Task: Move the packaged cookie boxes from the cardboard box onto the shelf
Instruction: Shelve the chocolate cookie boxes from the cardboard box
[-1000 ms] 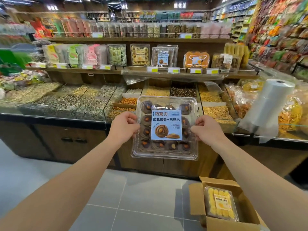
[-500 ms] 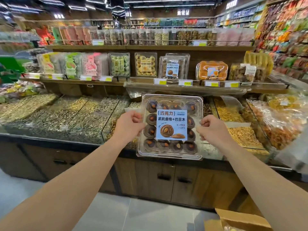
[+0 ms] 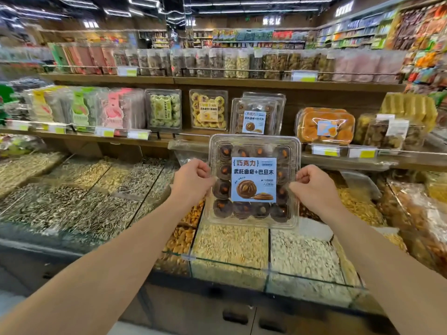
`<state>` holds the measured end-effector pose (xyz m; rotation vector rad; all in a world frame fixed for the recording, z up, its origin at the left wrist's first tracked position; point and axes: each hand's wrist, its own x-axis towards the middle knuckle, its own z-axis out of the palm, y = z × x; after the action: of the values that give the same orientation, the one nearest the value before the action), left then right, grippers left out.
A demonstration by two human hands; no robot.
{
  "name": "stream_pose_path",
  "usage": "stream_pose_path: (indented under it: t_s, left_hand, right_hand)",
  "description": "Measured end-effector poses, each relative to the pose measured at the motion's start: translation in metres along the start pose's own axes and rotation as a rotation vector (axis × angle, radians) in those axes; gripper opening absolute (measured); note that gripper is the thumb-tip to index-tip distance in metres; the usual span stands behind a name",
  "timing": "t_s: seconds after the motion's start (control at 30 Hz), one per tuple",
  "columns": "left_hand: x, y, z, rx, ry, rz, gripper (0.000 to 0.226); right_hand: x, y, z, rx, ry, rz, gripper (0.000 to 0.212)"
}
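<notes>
A clear plastic box of chocolate cookies [image 3: 254, 181] with a blue label stands upright in the air above the bulk bins. My left hand [image 3: 193, 181] grips its left edge and my right hand [image 3: 314, 187] grips its right edge. Just beyond and above it, matching chocolate cookie boxes [image 3: 256, 116] stand on the wooden shelf [image 3: 154, 139]. Yellow [image 3: 208, 110] and green [image 3: 164, 110] cookie boxes stand to their left. The cardboard box is out of view.
Glass-fronted bulk bins of seeds and nuts [image 3: 229, 247] lie between me and the shelf. Orange pastry boxes [image 3: 325, 125] sit right of the chocolate stack. Bagged snacks [image 3: 242, 62] fill the upper shelf. Price tags line the shelf edge.
Both hands have carried the cookie box up and forward toward the shelf. The view has come closer to the counter, and the cardboard box on the floor has dropped out of sight.
</notes>
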<state>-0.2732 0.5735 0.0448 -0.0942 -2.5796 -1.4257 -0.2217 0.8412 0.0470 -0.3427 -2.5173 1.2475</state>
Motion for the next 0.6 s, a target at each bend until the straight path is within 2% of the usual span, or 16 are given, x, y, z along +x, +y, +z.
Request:
stream_pose_path:
  t_s: [0.4,0.6]
  left_hand:
    - [0.211,0.004,0.053,0.004,-0.016,0.086,0.023]
    - [0.293,0.011,0.094,0.002,-0.042,0.147,0.021]
  right_hand:
    - [0.189,-0.012,0.042,-0.133,0.162,-0.072,0.016]
    - [0.273,-0.001,0.045,-0.094,0.245,-0.031,0.016]
